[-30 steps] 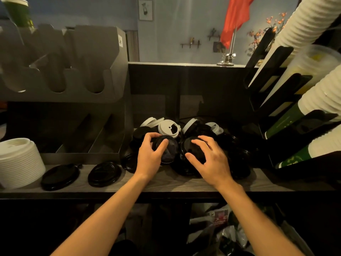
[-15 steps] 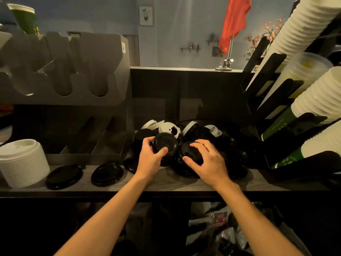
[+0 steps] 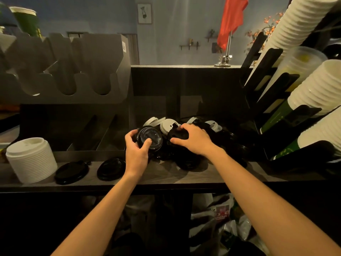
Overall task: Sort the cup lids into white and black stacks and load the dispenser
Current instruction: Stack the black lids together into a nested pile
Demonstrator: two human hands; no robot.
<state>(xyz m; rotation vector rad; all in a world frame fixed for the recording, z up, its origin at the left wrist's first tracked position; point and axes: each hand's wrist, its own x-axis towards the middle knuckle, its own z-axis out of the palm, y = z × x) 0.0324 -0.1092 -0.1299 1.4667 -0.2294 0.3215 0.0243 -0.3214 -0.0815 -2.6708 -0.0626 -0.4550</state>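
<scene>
A heap of mixed black and white cup lids (image 3: 217, 143) lies at the back of the dark counter. My left hand (image 3: 135, 151) grips a black lid (image 3: 150, 136), tilted so its face shows, thumb on its near rim. My right hand (image 3: 193, 138) curls over another black lid (image 3: 177, 134) at the top of the heap, just right of the first. White lids (image 3: 168, 125) poke out behind both hands. A tall stack of white lids (image 3: 30, 159) stands at the left. Two single black lids (image 3: 71, 172) (image 3: 110, 169) lie flat beside it.
The grey lid dispenser (image 3: 64, 71) with U-shaped slots rises at the left, above slanted dividers (image 3: 103, 133). Angled racks of white and green paper cups (image 3: 313, 97) crowd the right side. The wooden counter edge (image 3: 166, 182) runs across; bags sit below it.
My left hand has lifted its black lid up and tipped it toward me. My right hand has moved back and up onto the neighbouring black lid. The camera has tilted slightly.
</scene>
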